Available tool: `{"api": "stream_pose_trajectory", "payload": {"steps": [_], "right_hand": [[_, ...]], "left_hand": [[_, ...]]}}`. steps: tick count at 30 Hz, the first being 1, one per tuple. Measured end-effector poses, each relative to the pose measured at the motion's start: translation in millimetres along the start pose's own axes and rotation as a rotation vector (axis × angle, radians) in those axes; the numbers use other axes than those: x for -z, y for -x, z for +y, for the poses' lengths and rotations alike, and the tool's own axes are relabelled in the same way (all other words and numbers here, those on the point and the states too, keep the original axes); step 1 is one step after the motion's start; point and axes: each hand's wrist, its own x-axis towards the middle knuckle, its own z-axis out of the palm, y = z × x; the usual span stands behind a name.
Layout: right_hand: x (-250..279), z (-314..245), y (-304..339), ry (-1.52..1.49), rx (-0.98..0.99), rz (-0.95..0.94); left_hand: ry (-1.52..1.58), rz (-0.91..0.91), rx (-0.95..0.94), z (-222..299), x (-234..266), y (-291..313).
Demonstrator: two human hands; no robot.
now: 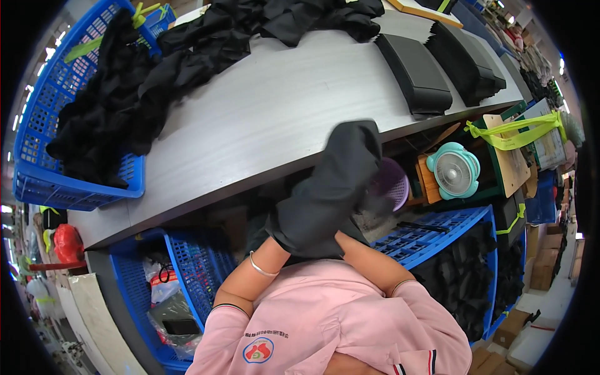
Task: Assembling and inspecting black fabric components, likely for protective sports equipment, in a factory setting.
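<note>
A black fabric piece (325, 187), tube-like in shape, rises from my lap to just past the table's near edge. My left forearm (253, 275), with a bangle at the wrist, runs into its lower end, and the cloth covers my left hand. On the other side my right forearm (372, 259) reaches up behind the same cloth, so my right hand is hidden too. The fingers of neither hand show. The fabric's upper end is slightly blurred and stands tilted to the right.
Heaped black cloth (206, 53) spreads from the table (281, 94) into a blue crate (81, 194). Two neat black stacks (415, 69) lie at the far right. Beside the table are a purple basket (394, 181), a turquoise fan (453, 170) and blue crates (437, 228).
</note>
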Motion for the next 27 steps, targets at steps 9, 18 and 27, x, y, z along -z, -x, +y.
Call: {"api": "stream_pose_trajectory", "payload": {"steps": [9, 18, 27], "right_hand": [[-20, -32, 47, 0.469, 0.375, 0.229], [-50, -52, 43, 0.956, 0.632, -0.220], [-41, -86, 66, 0.598, 0.571, 0.062]], "left_hand": [[-0.007, 0.148, -0.281, 44, 15, -6], [-0.120, 0.202, -0.313, 70, 16, -31], [0.111, 0.212, -0.144, 89, -8, -20]]}}
